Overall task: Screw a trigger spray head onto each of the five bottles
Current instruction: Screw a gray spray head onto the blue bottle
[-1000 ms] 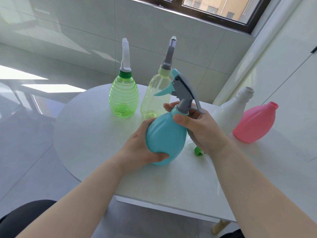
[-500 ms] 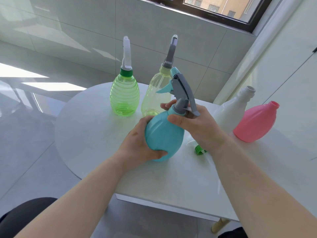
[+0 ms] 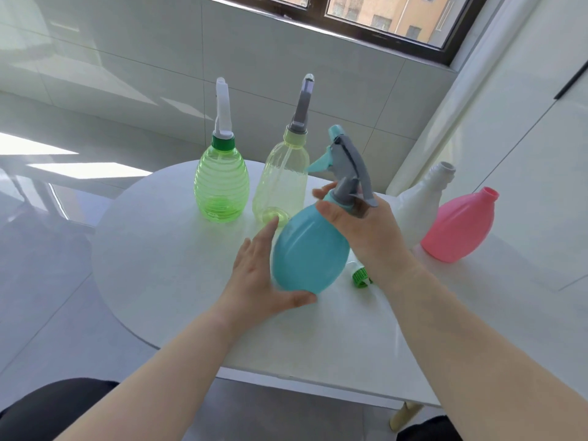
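A blue bottle (image 3: pixel 307 246) is tilted over the table's middle, with a grey and blue trigger spray head (image 3: pixel 348 168) on its neck. My right hand (image 3: pixel 366 230) grips the collar at the neck. My left hand (image 3: pixel 259 275) cups the bottle's lower left side, thumb under it, fingers spread loosely. Behind stand a green ribbed bottle (image 3: pixel 221 186) with a white head and a pale yellow bottle (image 3: pixel 281 186) with a grey head. At the right, a white bottle (image 3: pixel 420 202) and a pink bottle (image 3: pixel 459 227) have bare necks. A loose green-collared head (image 3: pixel 360 276) lies by my right wrist, mostly hidden.
The round white table (image 3: pixel 159 265) ends close to the pink bottle on the right, near a white cabinet (image 3: pixel 525 138). A tiled wall and a window are behind. The floor drops away at the left.
The spray head has turned on the blue bottle's neck, and the bottle has tilted further. My left hand's fingers have loosened from a full grip to a cupping hold.
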`<state>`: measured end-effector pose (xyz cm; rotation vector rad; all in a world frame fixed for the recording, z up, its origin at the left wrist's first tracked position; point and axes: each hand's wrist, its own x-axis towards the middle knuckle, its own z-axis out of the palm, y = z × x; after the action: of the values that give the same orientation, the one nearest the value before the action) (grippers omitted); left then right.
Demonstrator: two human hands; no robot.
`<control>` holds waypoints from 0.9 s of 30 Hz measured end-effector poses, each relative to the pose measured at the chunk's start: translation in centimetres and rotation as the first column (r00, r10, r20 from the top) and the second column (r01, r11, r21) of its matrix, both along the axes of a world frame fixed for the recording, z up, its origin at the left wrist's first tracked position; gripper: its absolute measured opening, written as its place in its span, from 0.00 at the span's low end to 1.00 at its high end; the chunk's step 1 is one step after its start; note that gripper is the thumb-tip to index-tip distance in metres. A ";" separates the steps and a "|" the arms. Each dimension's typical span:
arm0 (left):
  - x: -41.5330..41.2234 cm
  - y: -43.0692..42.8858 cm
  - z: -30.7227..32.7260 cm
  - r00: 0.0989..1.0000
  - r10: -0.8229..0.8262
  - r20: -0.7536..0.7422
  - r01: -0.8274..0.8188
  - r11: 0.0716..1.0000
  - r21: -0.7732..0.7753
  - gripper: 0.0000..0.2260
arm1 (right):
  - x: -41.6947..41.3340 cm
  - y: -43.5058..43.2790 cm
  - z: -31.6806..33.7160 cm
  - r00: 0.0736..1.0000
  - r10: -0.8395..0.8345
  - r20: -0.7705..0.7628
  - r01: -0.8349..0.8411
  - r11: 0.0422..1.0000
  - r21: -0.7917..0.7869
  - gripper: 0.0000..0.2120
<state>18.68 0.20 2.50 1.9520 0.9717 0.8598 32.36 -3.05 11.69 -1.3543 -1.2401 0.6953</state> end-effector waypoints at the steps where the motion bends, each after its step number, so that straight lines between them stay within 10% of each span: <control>1: 0.0 -0.1 0.0 1.000 0.003 -0.013 -0.003 1.000 0.031 0.44 | 0.6 0.2 0.4 0.998 -0.054 -0.022 0.055 0.998 0.018 0.08; 10: 0.9 0.8 -1.6 0.816 0.076 -0.572 0.057 0.976 0.211 0.24 | 5.1 5.0 1.1 0.917 -0.390 0.076 0.388 0.920 0.050 0.06; 27: 1.2 1.0 -1.7 0.788 0.076 -0.611 0.056 0.980 0.193 0.25 | 5.4 8.8 -1.7 0.887 -0.398 0.235 0.407 0.913 0.012 0.13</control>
<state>19.86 1.19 0.82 2.4799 1.3005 0.3093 37.75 5.72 9.99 -1.6975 -1.0763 0.2711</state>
